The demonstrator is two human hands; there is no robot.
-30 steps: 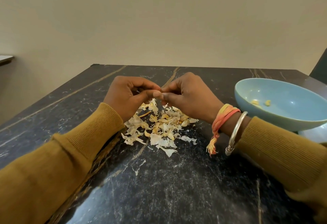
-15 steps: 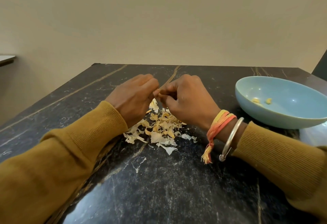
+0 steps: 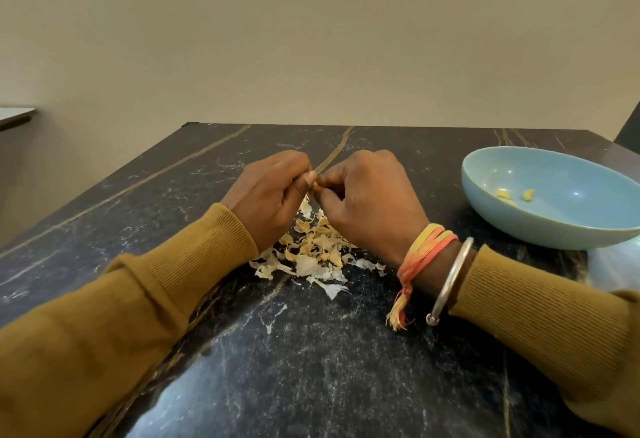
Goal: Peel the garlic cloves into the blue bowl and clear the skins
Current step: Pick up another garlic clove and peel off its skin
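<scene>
Peeling looks partway done; left hand (image 3: 266,202) and right hand (image 3: 367,202) pinch one clove (image 3: 316,187) between curled fingertips, just above the skins (image 3: 311,250); few peeled cloves (image 3: 505,195) lie in the bowl (image 3: 519,230); skins remain heaped, uncleared, on the dark marbled surface (image 3: 311,351); plain beige wall (image 3: 311,39) behind.

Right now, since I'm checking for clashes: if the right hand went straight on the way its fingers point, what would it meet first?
The right hand points left at the left hand, so it would first meet the small garlic clove both hands pinch, then probably the left hand itself.
</scene>
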